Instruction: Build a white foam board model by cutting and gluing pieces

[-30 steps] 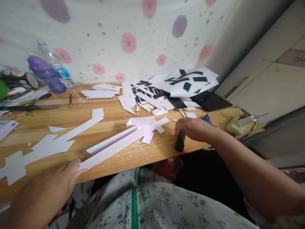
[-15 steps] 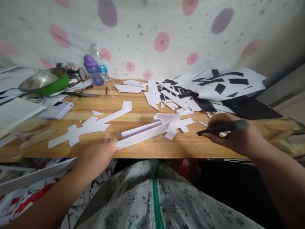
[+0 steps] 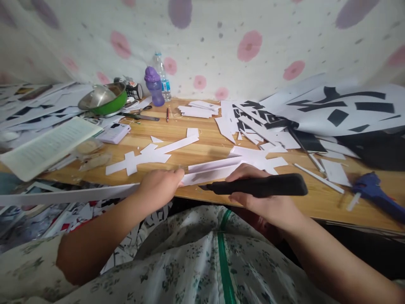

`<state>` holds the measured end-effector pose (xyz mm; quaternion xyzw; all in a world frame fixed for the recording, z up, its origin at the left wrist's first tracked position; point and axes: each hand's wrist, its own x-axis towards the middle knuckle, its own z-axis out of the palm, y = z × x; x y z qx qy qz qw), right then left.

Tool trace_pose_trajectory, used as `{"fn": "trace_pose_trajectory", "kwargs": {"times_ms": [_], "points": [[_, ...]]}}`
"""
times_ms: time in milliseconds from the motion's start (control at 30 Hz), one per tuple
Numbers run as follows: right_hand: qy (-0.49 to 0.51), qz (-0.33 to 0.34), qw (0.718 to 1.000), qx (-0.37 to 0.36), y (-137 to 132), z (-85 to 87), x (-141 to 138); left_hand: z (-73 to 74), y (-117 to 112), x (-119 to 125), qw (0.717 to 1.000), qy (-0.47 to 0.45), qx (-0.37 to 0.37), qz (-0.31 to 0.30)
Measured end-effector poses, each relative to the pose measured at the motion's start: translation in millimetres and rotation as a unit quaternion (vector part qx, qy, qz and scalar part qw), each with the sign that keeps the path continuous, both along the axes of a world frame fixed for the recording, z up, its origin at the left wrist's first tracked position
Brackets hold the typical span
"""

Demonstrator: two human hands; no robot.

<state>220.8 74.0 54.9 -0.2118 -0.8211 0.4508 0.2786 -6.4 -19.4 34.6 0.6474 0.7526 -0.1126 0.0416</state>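
My right hand (image 3: 262,192) is closed round a black craft knife (image 3: 259,185), its blade pointing left near the table's front edge. Just beyond the blade lies a white foam-board piece (image 3: 211,173) with raised strip walls, joined at its far right end to a branched flat shape (image 3: 253,155). My left hand (image 3: 164,183) pinches the near left end of this piece. A long white strip (image 3: 79,195) runs leftward from my left hand past the table edge; whether it belongs to the same piece is hidden by the hand. Behind lies another branched white cutout (image 3: 148,157).
A blue glue gun (image 3: 373,190) lies at the right. White and black offcuts (image 3: 253,122) pile up at the back right. At the left are an open book (image 3: 53,145), a purple-white box (image 3: 114,132), a green bowl (image 3: 110,105), a purple bottle (image 3: 155,88) and a clear bottle (image 3: 164,80).
My right hand has brought the knife leftward, close to my left hand and the white piece. The view has turned right, bringing the glue gun into sight. My left hand keeps its pinch.
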Motion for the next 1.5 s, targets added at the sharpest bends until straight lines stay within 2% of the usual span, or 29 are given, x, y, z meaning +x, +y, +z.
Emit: {"fn": "trace_pose_trajectory", "kwargs": {"times_ms": [233, 567, 833, 1133, 1500], "points": [[-0.027, -0.017, 0.996, 0.078, -12.7, -15.0, -20.9, 2.3, 0.1, 1.5, 1.000, -0.010, 0.004, 0.006], [-0.020, 0.000, 0.997, 0.074, -12.5, -26.3, -36.9, -2.9, -1.1, -3.3, 0.999, -0.007, 0.028, -0.025], [-0.020, 0.008, 0.993, 0.113, -13.6, -31.3, -40.6, -4.1, -1.5, -5.6, 0.998, -0.020, 0.035, -0.044], [-0.009, 0.026, 0.984, 0.176, -19.7, -33.5, -42.4, -0.3, -1.7, -4.6, 0.999, -0.038, 0.020, -0.027], [-0.029, 0.020, 0.989, 0.145, -24.1, -23.8, -46.8, 4.2, -1.0, -5.4, 0.998, -0.027, 0.005, -0.048]]}}
